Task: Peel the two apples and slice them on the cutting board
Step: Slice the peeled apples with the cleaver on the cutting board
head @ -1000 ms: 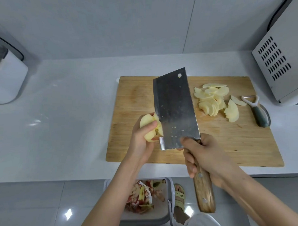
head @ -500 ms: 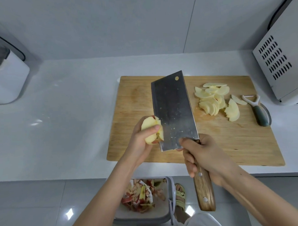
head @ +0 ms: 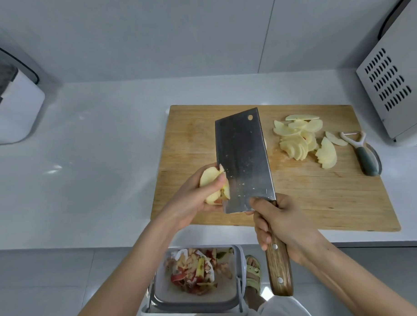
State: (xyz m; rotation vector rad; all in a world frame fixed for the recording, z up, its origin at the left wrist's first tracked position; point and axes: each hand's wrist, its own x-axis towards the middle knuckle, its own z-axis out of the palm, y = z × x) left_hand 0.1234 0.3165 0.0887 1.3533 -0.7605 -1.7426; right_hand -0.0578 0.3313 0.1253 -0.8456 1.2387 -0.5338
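Apple piece (head: 213, 185), core showing, is over the board's (head: 322, 196) near-left edge, with the left hand (head: 190, 205) grip curled round it. Cleaver (head: 243, 161) blade touches its right side; right hand (head: 283, 226) grip is wrapped round the wooden handle. Slices (head: 299, 140) are piled far right on the board, peeler (head: 363, 152) at its right edge. Bin (head: 160, 299) of peels sits below the board's near edge.

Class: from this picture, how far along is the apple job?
Done: slices lie on the cutting board, peelings in the bin. In hand: left hand holds an apple piece against the cleaver the right hand grips. Left: slicing that piece.
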